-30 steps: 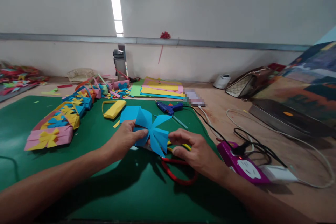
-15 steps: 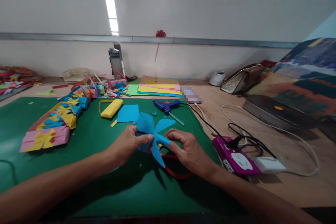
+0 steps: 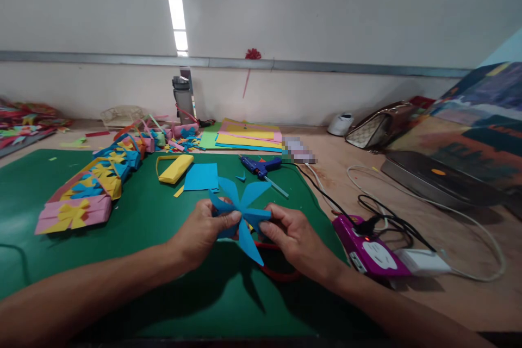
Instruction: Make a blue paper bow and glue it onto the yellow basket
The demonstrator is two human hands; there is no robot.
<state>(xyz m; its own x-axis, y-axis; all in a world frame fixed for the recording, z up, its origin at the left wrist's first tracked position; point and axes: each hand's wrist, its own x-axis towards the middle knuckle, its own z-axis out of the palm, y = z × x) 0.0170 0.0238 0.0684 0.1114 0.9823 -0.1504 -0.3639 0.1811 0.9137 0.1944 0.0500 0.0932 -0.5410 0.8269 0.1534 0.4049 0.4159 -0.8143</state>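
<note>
A blue paper flower (image 3: 241, 207) with several pointed petals is held up over the green mat between my hands. My left hand (image 3: 210, 225) pinches it near the centre, thumb on top and fingers beneath. With thumb and forefinger, my right hand (image 3: 287, 231) grips the petal on the right. Red-handled scissors (image 3: 281, 273) are partly hidden under my right hand; whether its other fingers touch them I cannot tell. Beyond my left hand lie a blue paper square (image 3: 201, 176) and a small yellow paper basket (image 3: 176, 168).
A blue glue gun (image 3: 260, 165) lies behind the flower, its cord running to a purple power strip (image 3: 369, 250) at right. Paper baskets with bows (image 3: 75, 215) line the left. Stacked coloured sheets (image 3: 248, 136) and a grey bottle (image 3: 183, 100) stand at the back.
The flower has turned and its petals are spread wider, with another petal now showing on the left. My right fingers have moved slightly along the right petal.
</note>
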